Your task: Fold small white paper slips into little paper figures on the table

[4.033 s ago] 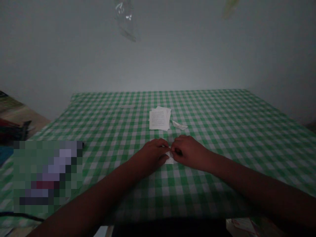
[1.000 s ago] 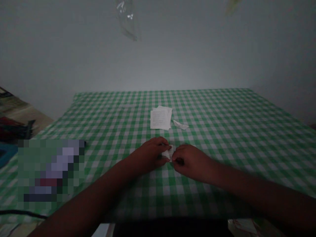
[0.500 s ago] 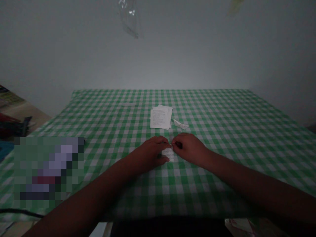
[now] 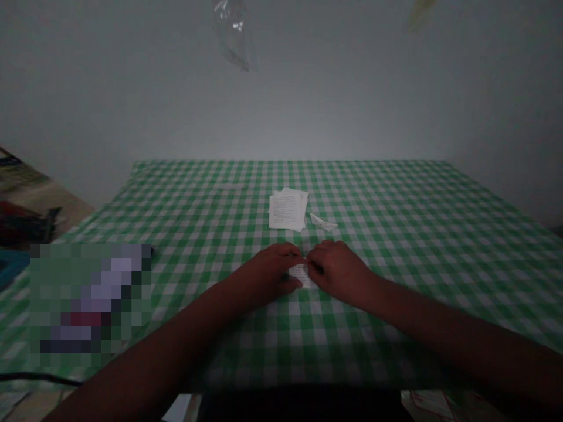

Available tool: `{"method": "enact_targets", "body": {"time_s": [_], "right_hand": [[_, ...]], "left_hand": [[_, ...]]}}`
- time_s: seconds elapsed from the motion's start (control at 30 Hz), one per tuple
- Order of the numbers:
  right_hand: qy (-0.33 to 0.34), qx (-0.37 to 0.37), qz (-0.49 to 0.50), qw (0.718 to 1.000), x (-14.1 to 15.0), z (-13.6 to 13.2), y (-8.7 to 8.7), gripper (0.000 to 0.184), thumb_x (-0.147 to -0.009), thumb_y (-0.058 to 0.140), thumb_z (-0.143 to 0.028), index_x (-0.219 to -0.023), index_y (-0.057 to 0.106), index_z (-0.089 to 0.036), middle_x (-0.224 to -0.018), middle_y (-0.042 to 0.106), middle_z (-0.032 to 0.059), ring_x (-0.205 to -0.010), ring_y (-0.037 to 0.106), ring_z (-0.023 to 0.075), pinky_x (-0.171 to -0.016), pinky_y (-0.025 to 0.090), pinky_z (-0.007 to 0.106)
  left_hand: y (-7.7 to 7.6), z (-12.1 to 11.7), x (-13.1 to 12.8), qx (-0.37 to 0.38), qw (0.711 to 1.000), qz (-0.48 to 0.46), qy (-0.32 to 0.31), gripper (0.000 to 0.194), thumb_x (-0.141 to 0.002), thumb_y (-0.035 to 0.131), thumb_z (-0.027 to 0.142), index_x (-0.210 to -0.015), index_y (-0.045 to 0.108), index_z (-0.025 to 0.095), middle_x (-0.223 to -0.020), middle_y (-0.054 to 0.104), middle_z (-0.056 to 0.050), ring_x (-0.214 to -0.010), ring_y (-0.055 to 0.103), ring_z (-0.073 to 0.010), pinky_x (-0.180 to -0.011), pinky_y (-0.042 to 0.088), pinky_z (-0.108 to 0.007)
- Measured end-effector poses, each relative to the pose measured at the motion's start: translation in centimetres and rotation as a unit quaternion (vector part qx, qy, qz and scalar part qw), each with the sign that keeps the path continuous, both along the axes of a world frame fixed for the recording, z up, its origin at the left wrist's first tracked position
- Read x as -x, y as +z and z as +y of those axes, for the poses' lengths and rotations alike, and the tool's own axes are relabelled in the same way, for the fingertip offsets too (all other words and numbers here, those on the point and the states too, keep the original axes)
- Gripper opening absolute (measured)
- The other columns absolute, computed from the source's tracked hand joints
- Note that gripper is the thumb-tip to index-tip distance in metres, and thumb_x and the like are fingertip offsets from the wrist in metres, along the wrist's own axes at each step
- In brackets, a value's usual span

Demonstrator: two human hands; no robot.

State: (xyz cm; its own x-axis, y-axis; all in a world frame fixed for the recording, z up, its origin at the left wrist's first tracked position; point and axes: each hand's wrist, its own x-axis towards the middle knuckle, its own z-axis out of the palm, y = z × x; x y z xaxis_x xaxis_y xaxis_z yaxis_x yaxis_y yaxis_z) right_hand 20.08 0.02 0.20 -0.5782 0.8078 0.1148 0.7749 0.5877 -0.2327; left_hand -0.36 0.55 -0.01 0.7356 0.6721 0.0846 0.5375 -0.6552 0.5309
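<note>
White paper slip (image 4: 299, 275), flat on green checked tablecloth (image 4: 409, 234), lower center; left hand (image 4: 267, 271) and right hand (image 4: 338, 272) each grasping one end, pressing evenly.

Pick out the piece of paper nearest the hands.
The small printed slip between the left hand and the right hand. The stacked printed sheets and the folded white scrap lie apart from both hands, farther up the green gingham tablecloth.

A green-and-white gingham tablecloth (image 4: 396, 246) lies beneath white printed paper sheets (image 4: 285, 211).
</note>
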Motion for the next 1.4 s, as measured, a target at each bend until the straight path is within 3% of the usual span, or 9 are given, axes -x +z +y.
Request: {"method": "enact_targets", "body": {"time_s": [0.43,0.7,0.87,1.1,1.4], "right_hand": [[0.061,-0.016,-0.045,0.997,-0.2,-2.8,0.5,0.012,-0.089,0.055,-0.020,-0.085,0.066,-0.016,-0.087,0.069,0.0053,-0.087,0.058,0.0222,-0.076,0.034,0.037],[0.038,0.019,0.038,0.998,-0.3,0.0,-0.2,0.017,-0.090,0.052,-0.019,-0.082,0.067,-0.016,-0.078,0.066,0.0048,-0.077,0.058,0.0176,-0.074,0.038,0.031],[0.011,0.010,0.023,1.000,-0.2,1.4,-0.5,0.017,-0.089,0.054,-0.019,-0.076,0.064,-0.016,-0.074,0.063,0.0038,-0.076,0.056,0.0168,-0.073,0.038,0.030],[0.014,-0.024,-0.003,1.000,0.0,0.3,-0.4,0.016,-0.090,0.053,-0.019,-0.081,0.066,-0.015,-0.078,0.064,0.0049,-0.079,0.057,0.0191,-0.074,0.037,0.033],[0.053,0.018,0.029,0.998,0.0,-0.9,0.0,0.017,-0.089,0.054,-0.018,-0.077,0.066,-0.016,-0.074,0.065,0.0037,-0.072,0.057,0.0161,-0.072,0.039,0.031]], "left_hand": [[-0.2,0.1,0.1,-0.011,1.000,0.007,0.001,0.036,-0.082,0.069,0.023,-0.117,0.061,0.019,-0.119,0.059,-0.007,-0.111,0.055,-0.0213,-0.100,0.044,-0.037],[0.3,-0.1,0.1,0.004,1.000,0.012,-0.005,0.034,-0.084,0.067,0.021,-0.117,0.062,0.023,-0.121,0.058,-0.006,-0.112,0.054,-0.0222,-0.101,0.044,-0.039],[-0.1,0.0,0.1,-0.014,1.000,0.016,0.006,0.039,-0.082,0.069,0.022,-0.120,0.060,0.019,-0.127,0.057,-0.009,-0.117,0.052,-0.0236,-0.104,0.042,-0.041],[0.4,-0.1,0.1,0.002,1.000,0.006,0.002,0.034,-0.082,0.069,0.020,-0.116,0.063,0.021,-0.123,0.059,-0.007,-0.114,0.054,-0.0226,-0.102,0.043,-0.040],[0.6,-0.1,0.1,0.002,1.000,0.014,-0.003,0.034,-0.082,0.069,0.022,-0.115,0.062,0.020,-0.121,0.058,-0.008,-0.113,0.054,-0.0230,-0.102,0.044,-0.040]]}}
